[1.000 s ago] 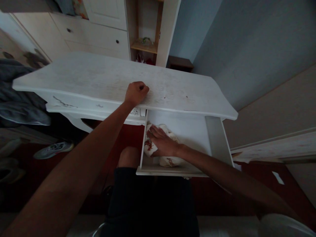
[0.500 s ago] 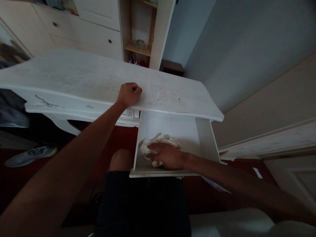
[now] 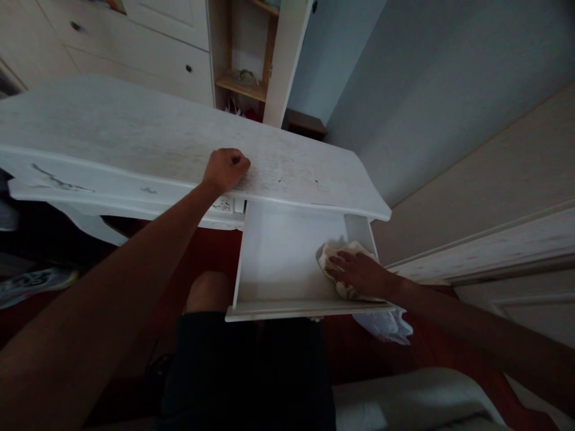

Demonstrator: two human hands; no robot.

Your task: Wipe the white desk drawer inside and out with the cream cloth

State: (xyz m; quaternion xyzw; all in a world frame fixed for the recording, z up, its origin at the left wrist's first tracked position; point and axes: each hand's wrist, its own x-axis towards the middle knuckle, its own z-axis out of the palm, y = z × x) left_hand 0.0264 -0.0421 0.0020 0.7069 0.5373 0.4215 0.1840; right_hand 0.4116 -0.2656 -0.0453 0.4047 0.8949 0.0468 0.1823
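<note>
My right hand [image 3: 357,272] presses a crumpled cream cloth [image 3: 345,251] into the right side of a pulled-out white drawer [image 3: 283,257]. The fingers are bent over the cloth and grip it. On the worn white table top [image 3: 287,161] above the drawer rests my left hand [image 3: 226,170], its fingers curled into a loose fist. Whether anything is inside that fist, I cannot make out. Bare drawer floor shows to the left of the cloth.
Behind the table stand white cabinets [image 3: 148,48] with an open door [image 3: 287,66] beside wooden shelves [image 3: 242,85]. A clear plastic bag [image 3: 386,326] lies on the red floor right of the drawer. A grey-blue wall [image 3: 431,78] is on the right. A shoe [image 3: 36,284] is at left.
My right hand has slid the cloth from the drawer's front left to its right side. My left hand stays curled on the table top. The view has shifted slightly.
</note>
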